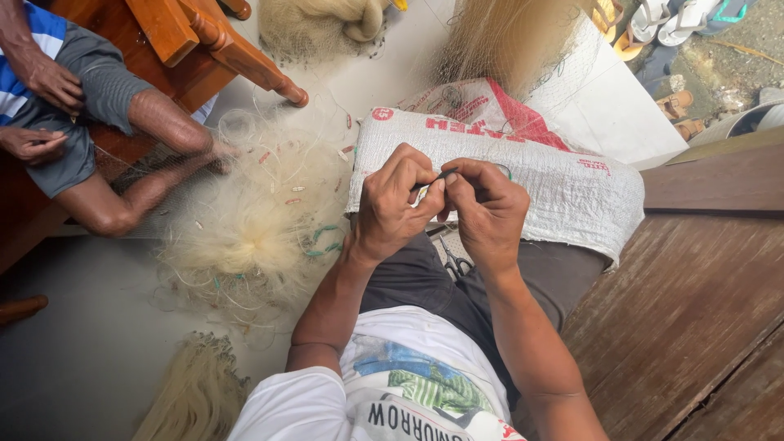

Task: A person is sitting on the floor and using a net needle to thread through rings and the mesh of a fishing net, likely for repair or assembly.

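My left hand (395, 204) and my right hand (487, 211) meet over my lap, fingers pinched together on a thin dark netting needle (441, 175) and fine net thread. A white woven sack (563, 184) with red print lies across my knees under the hands. Small scissors (454, 260) rest on my dark shorts just below the hands. A heap of pale fishing net (253, 220) lies on the floor to my left.
Another person sits on a wooden bench (192, 37) at the upper left, legs (143, 175) stretched into the net. More net hangs at top centre (506, 41). A wooden board (686, 310) lies to my right. Sandals (653, 20) sit at top right.
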